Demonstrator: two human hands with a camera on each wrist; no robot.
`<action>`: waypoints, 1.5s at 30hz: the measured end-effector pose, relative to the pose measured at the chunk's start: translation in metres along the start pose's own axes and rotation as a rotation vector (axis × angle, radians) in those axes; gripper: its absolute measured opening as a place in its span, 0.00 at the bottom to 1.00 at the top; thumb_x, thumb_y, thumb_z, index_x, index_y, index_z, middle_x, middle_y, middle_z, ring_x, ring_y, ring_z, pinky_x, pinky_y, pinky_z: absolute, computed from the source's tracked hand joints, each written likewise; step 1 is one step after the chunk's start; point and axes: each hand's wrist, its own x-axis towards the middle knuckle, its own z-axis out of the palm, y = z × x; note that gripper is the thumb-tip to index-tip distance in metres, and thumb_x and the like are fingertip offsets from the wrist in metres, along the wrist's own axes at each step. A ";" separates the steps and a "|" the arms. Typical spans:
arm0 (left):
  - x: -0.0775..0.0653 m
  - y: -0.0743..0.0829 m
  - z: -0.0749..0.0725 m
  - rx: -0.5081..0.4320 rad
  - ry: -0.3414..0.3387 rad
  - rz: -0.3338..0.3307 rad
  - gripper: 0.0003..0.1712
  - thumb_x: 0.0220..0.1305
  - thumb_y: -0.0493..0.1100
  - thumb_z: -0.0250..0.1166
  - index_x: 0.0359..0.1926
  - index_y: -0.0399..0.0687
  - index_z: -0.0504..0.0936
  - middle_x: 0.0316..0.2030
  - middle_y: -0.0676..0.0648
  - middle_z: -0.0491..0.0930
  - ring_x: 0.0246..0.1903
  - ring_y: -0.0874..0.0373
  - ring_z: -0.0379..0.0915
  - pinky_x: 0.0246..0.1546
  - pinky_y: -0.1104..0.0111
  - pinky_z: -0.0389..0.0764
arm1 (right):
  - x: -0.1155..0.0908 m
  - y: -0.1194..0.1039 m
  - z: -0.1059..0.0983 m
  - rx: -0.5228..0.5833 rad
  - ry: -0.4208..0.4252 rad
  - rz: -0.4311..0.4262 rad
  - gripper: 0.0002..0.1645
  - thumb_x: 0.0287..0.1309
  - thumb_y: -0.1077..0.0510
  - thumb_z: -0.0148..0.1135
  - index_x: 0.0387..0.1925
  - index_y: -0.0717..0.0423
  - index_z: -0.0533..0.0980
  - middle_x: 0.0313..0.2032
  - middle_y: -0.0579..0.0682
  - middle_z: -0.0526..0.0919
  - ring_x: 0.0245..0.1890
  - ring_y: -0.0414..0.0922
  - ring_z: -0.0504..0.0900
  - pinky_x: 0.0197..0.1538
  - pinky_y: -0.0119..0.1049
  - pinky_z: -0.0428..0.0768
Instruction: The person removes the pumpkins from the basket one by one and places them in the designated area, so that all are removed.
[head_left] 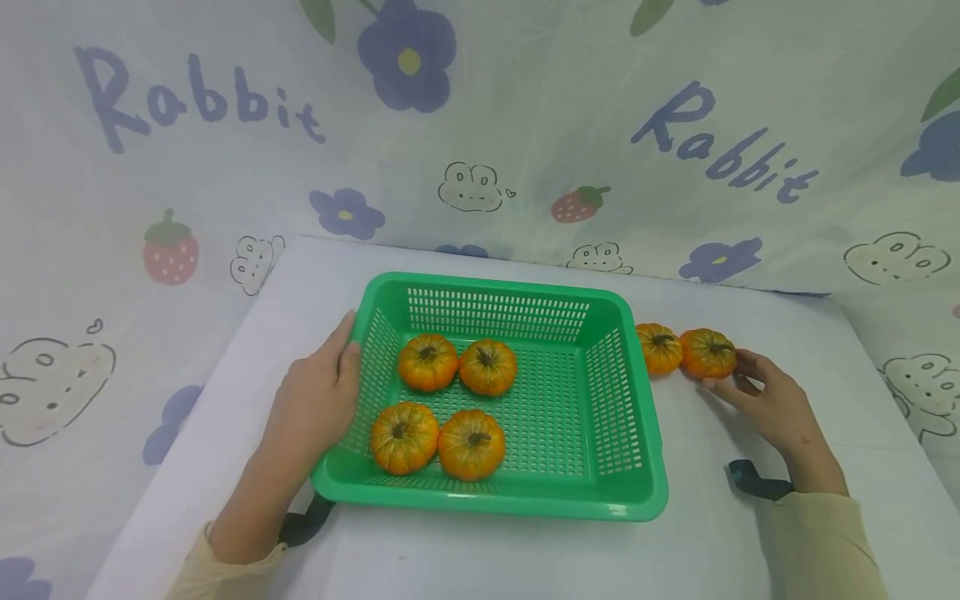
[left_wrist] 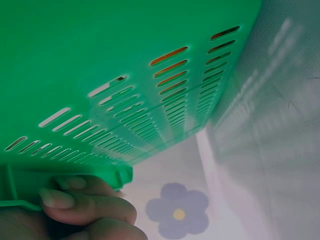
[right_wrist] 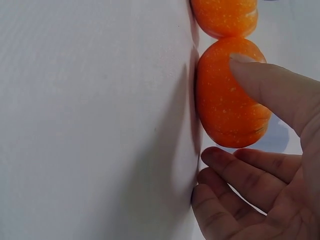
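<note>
A green plastic basket (head_left: 517, 500) with slotted walls holds several small orange pumpkins (head_left: 470, 444), grouped toward its left side. My left hand (head_left: 315, 400) grips the basket's left rim; in the left wrist view its curled fingers (left_wrist: 95, 207) show under the rim, beside the slotted wall. Outside the basket on the right, two more pumpkins sit side by side on the table. My right hand (head_left: 772, 404) is at the outer pumpkin (head_left: 707, 354), its thumb over the near side. In the right wrist view, the other fingertips lie loosely bent right by the pumpkin's edge (right_wrist: 232, 100).
The inner pumpkin (head_left: 659, 348) stands between the outer one and the basket's right wall. A white cloth covers the table (head_left: 525, 558). Behind it hangs a patterned curtain (head_left: 517, 100) with flowers, rabbits and strawberries. Dark straps (head_left: 757, 481) show at both wrists.
</note>
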 end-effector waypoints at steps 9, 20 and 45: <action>0.000 0.000 -0.001 0.002 0.003 -0.002 0.35 0.85 0.56 0.35 0.85 0.50 0.49 0.61 0.25 0.76 0.29 0.49 0.80 0.32 0.54 0.83 | -0.003 0.000 0.001 0.017 -0.027 -0.007 0.67 0.67 0.28 0.62 0.81 0.71 0.45 0.72 0.80 0.58 0.68 0.77 0.64 0.61 0.70 0.70; 0.000 -0.003 0.003 0.008 0.003 0.003 0.35 0.85 0.57 0.34 0.85 0.51 0.49 0.63 0.26 0.75 0.35 0.45 0.81 0.45 0.44 0.82 | -0.017 -0.003 -0.016 -0.047 -0.066 -0.045 0.66 0.71 0.29 0.57 0.79 0.75 0.39 0.71 0.81 0.58 0.66 0.80 0.64 0.58 0.73 0.71; 0.000 -0.001 0.000 0.011 -0.001 0.000 0.35 0.85 0.57 0.36 0.85 0.51 0.50 0.40 0.31 0.83 0.24 0.53 0.77 0.30 0.56 0.81 | -0.082 -0.165 -0.052 -0.118 0.078 -0.464 0.65 0.56 0.40 0.79 0.84 0.51 0.52 0.77 0.64 0.61 0.72 0.72 0.61 0.62 0.77 0.63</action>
